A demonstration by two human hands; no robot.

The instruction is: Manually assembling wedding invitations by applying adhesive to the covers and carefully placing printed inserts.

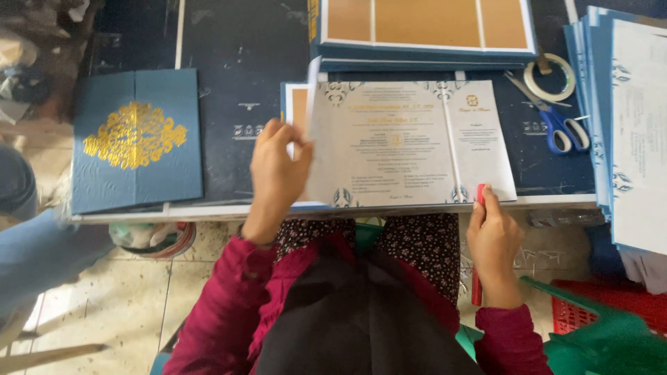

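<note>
Dark blue work table: carries all items below.
Stack of blue-edged printed cards, right edge; count cannot be told.
Open blue folder with tan cardboard panels, far edge, one, atop a low pile.
Closed blue textured folder with gold foil ornament, one, left.
Pale grey printed paper sheet, one, near the front edge; left hand pinches its left edge, fingers clamped (covering a folder beneath).
Right hand: fingers closed round a red stick-shaped tool, tip touching the sheet.
Blue-handled scissors, one.
White tape roll, one.
</note>
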